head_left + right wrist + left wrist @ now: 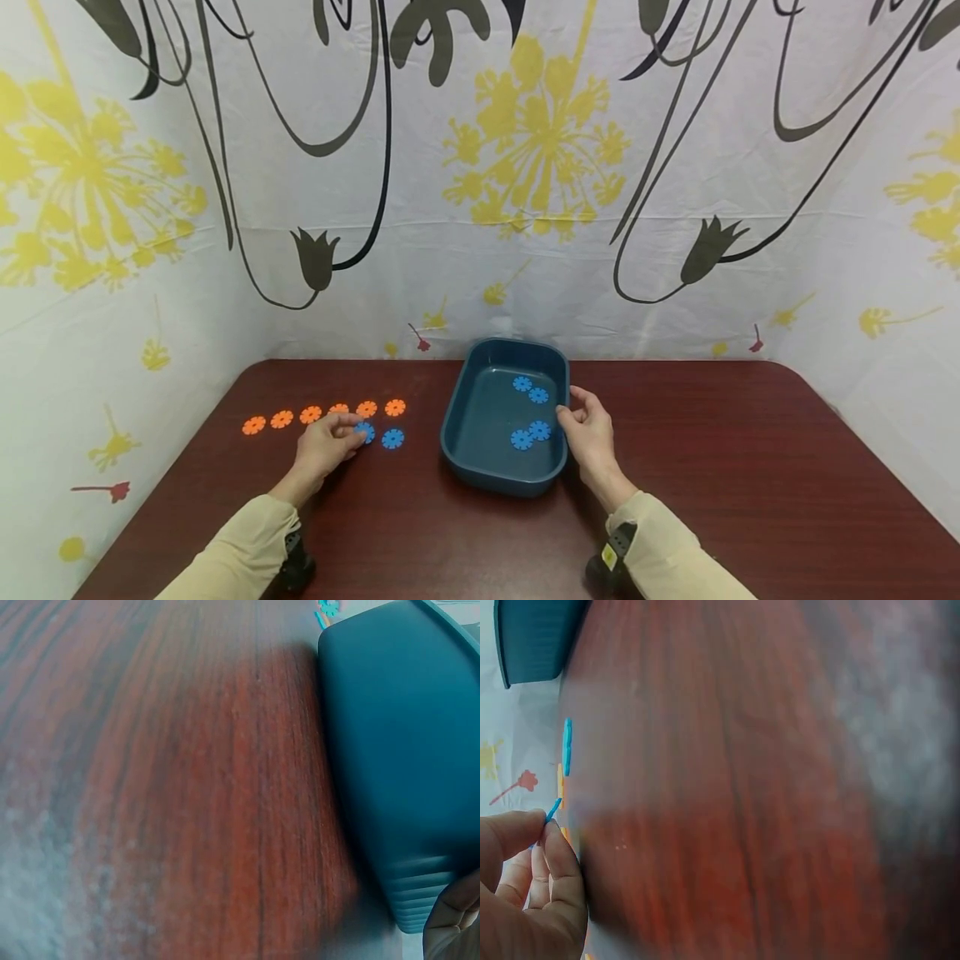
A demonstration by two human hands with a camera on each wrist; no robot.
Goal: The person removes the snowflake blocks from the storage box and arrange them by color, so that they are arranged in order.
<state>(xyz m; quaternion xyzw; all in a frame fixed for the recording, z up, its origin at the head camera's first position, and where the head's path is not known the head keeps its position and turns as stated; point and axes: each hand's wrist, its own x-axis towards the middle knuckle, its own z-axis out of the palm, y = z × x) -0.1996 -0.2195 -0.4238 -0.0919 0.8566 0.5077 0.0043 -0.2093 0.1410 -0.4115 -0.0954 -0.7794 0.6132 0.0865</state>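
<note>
My left hand [325,447] pinches a blue notched disc [365,432] between thumb and forefinger. In the left wrist view that disc [553,810] is seen edge-on and tilted. Just right of it, another blue disc [393,438] lies on the table. Behind them runs a row of several orange discs [282,419], one partly hidden by my left hand. My right hand [589,433] grips the right rim of a dark teal plastic bin [480,477], thumb at the rim and fingers along the outer side. Several blue discs [538,396] lie on the bin's floor.
The dark red-brown wooden table [712,467] has rounded far corners. Along its back and sides hangs a white cloth [420,192] with yellow and grey plant prints, close behind the bin. A dark wrist device [617,550] is strapped at each sleeve.
</note>
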